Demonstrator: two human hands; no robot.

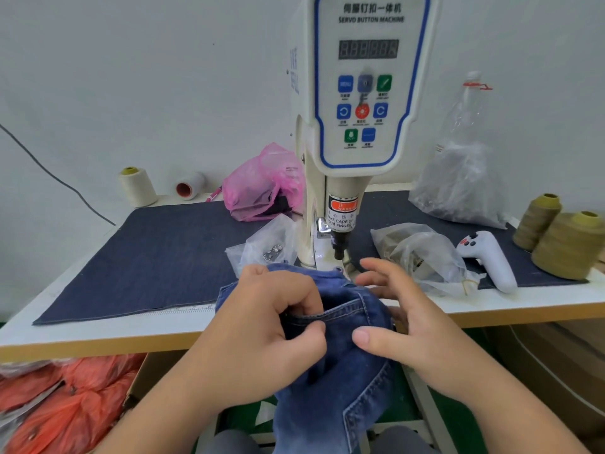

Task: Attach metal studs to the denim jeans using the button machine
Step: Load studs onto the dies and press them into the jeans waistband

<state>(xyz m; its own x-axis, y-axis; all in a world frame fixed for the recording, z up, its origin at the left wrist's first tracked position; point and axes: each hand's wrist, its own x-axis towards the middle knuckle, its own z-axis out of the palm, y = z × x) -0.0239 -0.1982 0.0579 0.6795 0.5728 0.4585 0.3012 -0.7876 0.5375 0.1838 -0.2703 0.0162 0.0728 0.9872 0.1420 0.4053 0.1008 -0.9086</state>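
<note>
— Where are the denim jeans [340,355]?

— At the near edge of the table [98,335], draped over it and hanging down toward the person's lap. The top of the cloth lies bunched just in front of the button machine [357,126], right below its dark punch head [339,247].

— And the hands?

— The left hand [262,326] grips the jeans at a pocket seam: its fingers are curled down over the fold and the thumb presses from the near side, so the cloth is pinched between them. The right hand [402,319] is spread, fingers loosely fanned; its thumb lies on the denim just right of the left thumb, while the other fingers reach out toward the machine's base. Whether those fingertips touch anything I cannot tell.

— What else is on the table?

— A dark blue cloth mat [157,260] covers most of it. Left of the machine sits a pink plastic bag [262,188], and nearer, a small clear bag holding metal pieces [271,250]. On the far left stand a cream thread cone [137,186] and a white spool [190,186] lying on its side. Right of the machine lie a crumpled clear bag [422,253], a white handheld controller [491,257], a larger clear bag [461,188] behind them, and two olive thread cones [563,240] at the far right edge.

— Below the table?

— Orange plastic bags [65,398] on the left.
</note>
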